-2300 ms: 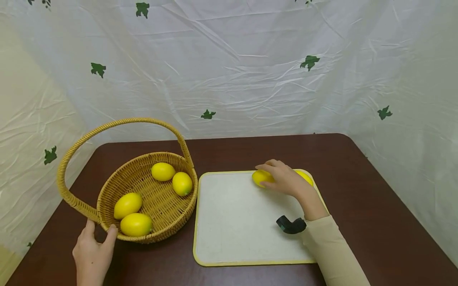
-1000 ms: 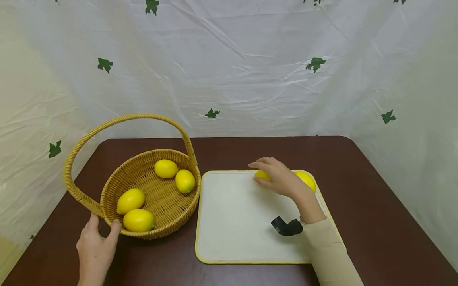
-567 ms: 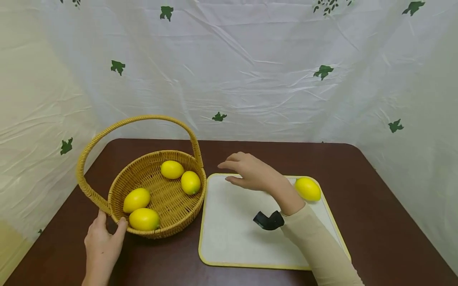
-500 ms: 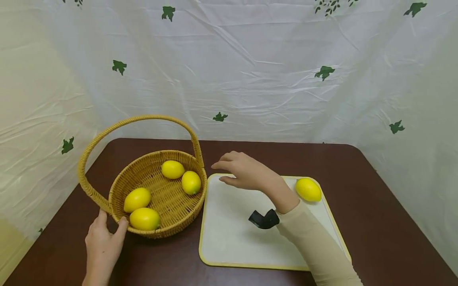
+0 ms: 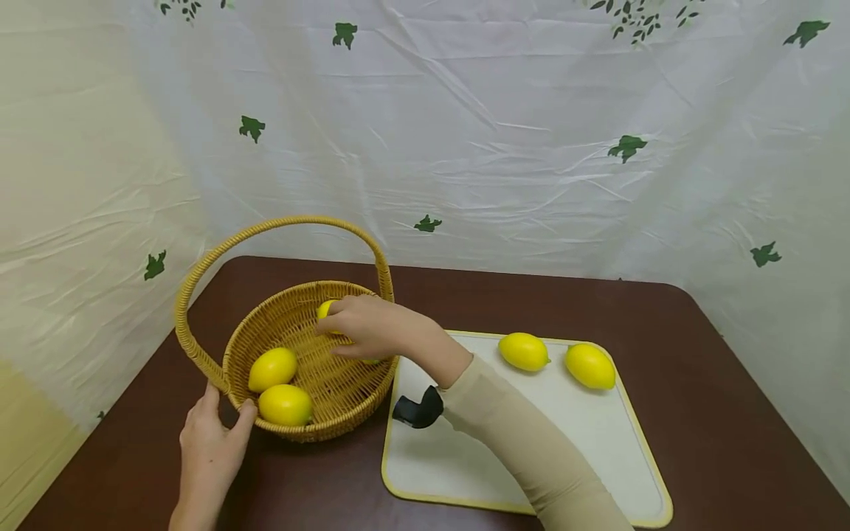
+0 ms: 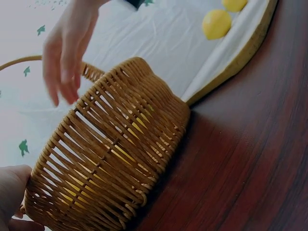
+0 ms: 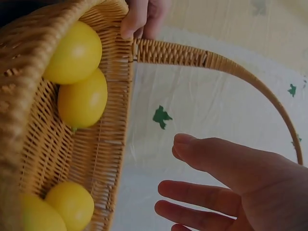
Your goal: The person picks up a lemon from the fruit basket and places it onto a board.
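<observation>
My left hand (image 5: 212, 450) grips the rim of a wicker basket (image 5: 339, 425) near the foot of its tall arched handle (image 5: 189, 332). Inside the basket two lemons, a rear one (image 5: 273, 369) and a front one (image 5: 285, 405), lie side by side at the left. Another pair lies at the far right, where one lemon (image 5: 326, 309) peeks out and the other is mostly hidden behind my right hand (image 5: 375, 324). That hand hovers over the basket, fingers apart and nothing in them; the right wrist view shows the thumb and fingers (image 7: 197, 195) spread beside the rim.
Right of the basket a white board (image 5: 465, 464) with a yellow edge lies on the dark wooden table (image 5: 717, 413). Two lemons sit by its far edge, one nearer the middle (image 5: 524, 352) and one at the corner (image 5: 590, 366). A pale leaf-patterned curtain (image 5: 505, 184) hangs behind.
My right hand has let go of the lemon on the board and swung left, over the basket. That lemon stays on the board. My left hand keeps its grip; the head view has shifted.
</observation>
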The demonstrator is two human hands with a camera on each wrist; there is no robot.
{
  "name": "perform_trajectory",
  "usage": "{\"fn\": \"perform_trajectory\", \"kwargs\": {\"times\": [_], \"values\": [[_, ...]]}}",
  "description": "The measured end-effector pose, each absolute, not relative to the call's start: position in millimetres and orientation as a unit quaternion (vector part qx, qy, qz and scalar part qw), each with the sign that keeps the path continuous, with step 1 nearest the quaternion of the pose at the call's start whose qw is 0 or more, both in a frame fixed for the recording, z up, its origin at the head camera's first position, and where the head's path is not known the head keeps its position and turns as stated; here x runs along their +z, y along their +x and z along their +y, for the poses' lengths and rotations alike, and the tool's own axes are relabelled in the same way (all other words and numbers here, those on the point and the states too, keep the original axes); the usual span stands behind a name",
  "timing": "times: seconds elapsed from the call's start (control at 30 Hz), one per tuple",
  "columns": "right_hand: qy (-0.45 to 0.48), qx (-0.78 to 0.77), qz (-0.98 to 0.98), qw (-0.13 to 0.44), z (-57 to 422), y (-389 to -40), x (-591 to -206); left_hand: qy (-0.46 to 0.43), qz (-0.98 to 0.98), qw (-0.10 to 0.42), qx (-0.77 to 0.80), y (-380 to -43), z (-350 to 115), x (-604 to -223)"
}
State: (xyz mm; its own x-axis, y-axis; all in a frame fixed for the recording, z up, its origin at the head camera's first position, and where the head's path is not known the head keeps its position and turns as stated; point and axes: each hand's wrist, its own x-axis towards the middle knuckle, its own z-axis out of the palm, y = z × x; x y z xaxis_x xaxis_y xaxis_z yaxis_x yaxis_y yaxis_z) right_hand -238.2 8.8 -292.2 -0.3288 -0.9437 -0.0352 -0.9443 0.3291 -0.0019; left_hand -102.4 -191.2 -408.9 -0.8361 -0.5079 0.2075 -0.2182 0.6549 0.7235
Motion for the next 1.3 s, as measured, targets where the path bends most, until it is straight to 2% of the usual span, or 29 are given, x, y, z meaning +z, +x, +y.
{"fn": "perform_trajectory", "kwargs": {"times": [0.6,0.83,1.07,1.3], "values": [[-0.577,-0.008,0.803,0.151,-61,-250,-313,0.213,-0.896,0.18,-0.347,-103,-191,-409],[-0.569,-0.014,0.805,0.167,-74,-257,-326,0.214,-0.893,0.189,-0.348,-103,-191,-412],[-0.541,-0.024,0.811,0.222,-82,-260,-341,0.221,-0.894,0.179,-0.348,-103,-190,-412],[-0.541,-0.018,0.81,0.227,-86,-259,-346,0.231,-0.893,0.168,-0.349,-103,-190,-412]]}}
